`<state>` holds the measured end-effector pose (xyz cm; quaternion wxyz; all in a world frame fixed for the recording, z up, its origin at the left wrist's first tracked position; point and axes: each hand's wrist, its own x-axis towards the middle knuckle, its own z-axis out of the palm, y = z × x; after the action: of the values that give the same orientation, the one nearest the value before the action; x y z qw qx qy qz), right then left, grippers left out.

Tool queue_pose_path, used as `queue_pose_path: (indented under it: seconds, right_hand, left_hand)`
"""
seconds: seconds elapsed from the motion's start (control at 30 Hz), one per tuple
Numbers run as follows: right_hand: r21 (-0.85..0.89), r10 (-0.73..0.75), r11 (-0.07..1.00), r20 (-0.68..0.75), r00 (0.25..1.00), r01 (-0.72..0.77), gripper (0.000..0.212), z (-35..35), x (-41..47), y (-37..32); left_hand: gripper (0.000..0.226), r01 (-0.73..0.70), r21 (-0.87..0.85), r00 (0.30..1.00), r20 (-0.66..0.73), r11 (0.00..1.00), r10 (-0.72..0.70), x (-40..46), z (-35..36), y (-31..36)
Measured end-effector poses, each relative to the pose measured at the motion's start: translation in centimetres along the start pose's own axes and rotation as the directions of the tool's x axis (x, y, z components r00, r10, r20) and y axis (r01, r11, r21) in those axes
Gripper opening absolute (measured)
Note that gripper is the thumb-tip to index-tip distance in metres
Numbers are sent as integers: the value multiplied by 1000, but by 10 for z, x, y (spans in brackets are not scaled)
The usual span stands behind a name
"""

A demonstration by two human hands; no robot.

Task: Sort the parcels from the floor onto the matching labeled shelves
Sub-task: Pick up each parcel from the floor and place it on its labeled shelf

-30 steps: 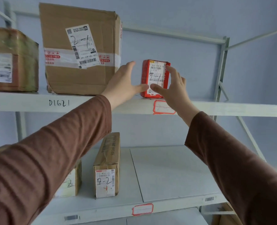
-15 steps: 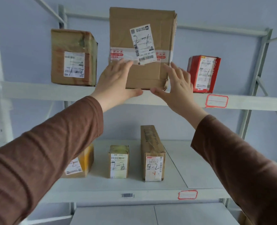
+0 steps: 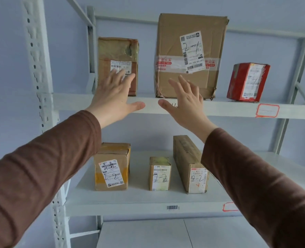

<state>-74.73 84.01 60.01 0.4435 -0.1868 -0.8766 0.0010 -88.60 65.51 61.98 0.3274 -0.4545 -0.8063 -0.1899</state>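
Observation:
Three parcels stand on the upper shelf (image 3: pixel 237 109): a taped brown box (image 3: pixel 118 54) on the left, a tall cardboard box (image 3: pixel 173 47) marked 2-1 in the middle, and a small red box (image 3: pixel 247 82) on the right. My left hand (image 3: pixel 113 97) is raised with spread fingers in front of the taped box's lower part. My right hand (image 3: pixel 185 100) is spread in front of the tall box's lower left corner. Both hands hold nothing. Whether the fingers touch the boxes I cannot tell.
The lower shelf (image 3: pixel 139 203) carries three cardboard parcels marked 2-2: a wide box (image 3: pixel 111 169), a small box (image 3: pixel 159 173) and a long narrow box (image 3: pixel 190 161). Red-bordered labels (image 3: pixel 267 110) sit on both shelf edges. A perforated upright (image 3: pixel 39 68) stands left.
My hands let go of the red box, which stays on the upper shelf. Both hands and my view shifted left, past the tall box toward the taped box.

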Motion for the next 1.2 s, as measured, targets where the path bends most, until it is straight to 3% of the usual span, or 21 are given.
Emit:
queue_pose_path:
  seconds: [0.33,0.63,0.83,1.2]
  right_hand:
    - [-16,3,1000,24,1000,-3,74,21,5,-50]
    - [-25,69,997,24,997,-69,77,54,25,-103]
    - [72,135,988,39,990,-138,82,69,51,-112]
    - [214,255,939,96,962,-271,88,83,106,-87]
  left_hand:
    - [96,6,67,1000,12,998,-7,-16,-5,-41]
    - [98,-23,16,1000,11,1000,23,0,-5,-116]
    - [93,-39,-95,999,-2,995,39,19,8,-138]
    - [101,180,-361,976,181,915,-121,79,23,-143]
